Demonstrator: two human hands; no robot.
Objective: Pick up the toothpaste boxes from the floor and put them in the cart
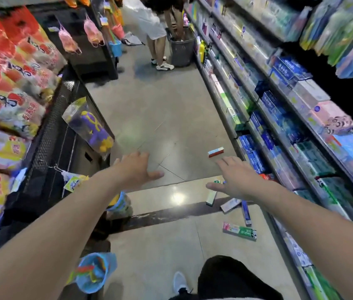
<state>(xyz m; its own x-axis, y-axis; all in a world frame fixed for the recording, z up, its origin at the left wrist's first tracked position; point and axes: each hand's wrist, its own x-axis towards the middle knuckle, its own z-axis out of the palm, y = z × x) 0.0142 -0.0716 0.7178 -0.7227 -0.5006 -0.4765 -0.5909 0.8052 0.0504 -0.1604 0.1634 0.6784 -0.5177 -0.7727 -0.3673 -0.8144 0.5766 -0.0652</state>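
Note:
Several toothpaste boxes lie on the aisle floor by the right shelf: a red and white box (215,152) farthest away, a white and green box (211,197), a pale box (230,205), a blue box (246,213) and a green and red box (239,231) nearest me. My right hand (234,177) reaches out above them, fingers spread, holding nothing. My left hand (137,168) is stretched forward over bare floor, also open and empty. A grey basket cart (181,47) stands far down the aisle.
Another person stands at the grey cart with hands inside it. Shelves of boxed goods (279,118) line the right side. On the left, a black rack (58,126) holds bagged goods and hanging toys. My foot (179,282) is at the bottom.

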